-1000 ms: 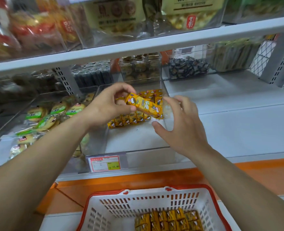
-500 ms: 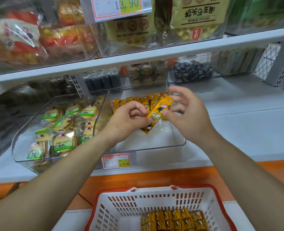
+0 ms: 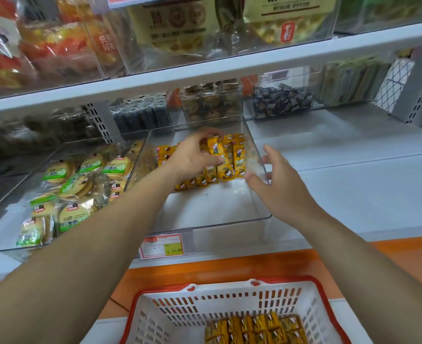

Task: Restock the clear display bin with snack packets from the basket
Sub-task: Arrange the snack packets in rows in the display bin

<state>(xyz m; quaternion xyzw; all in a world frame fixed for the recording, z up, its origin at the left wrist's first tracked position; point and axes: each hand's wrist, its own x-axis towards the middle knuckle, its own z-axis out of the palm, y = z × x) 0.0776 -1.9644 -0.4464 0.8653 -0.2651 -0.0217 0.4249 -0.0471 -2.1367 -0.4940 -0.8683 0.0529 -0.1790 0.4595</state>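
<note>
The clear display bin (image 3: 220,220) stands on the middle shelf with rows of yellow snack packets (image 3: 238,155) at its back. My left hand (image 3: 192,156) reaches into the bin and holds one yellow packet (image 3: 217,151) against the stacked rows. My right hand (image 3: 277,180) hovers over the bin's right wall, fingers spread and holding nothing. Below, the white basket with a red rim (image 3: 177,316) holds several more yellow packets (image 3: 254,327).
A second clear bin (image 3: 4,214) of green-labelled biscuit packs sits left of the display bin. A price tag (image 3: 161,245) hangs on the shelf edge. Bare grey shelf (image 3: 353,184) lies to the right. An upper shelf (image 3: 205,73) with large bags overhangs.
Both hands held the packet above the bin before. My left hand has carried it down to the rows at the back, and my right hand has let go and drawn away to the right.
</note>
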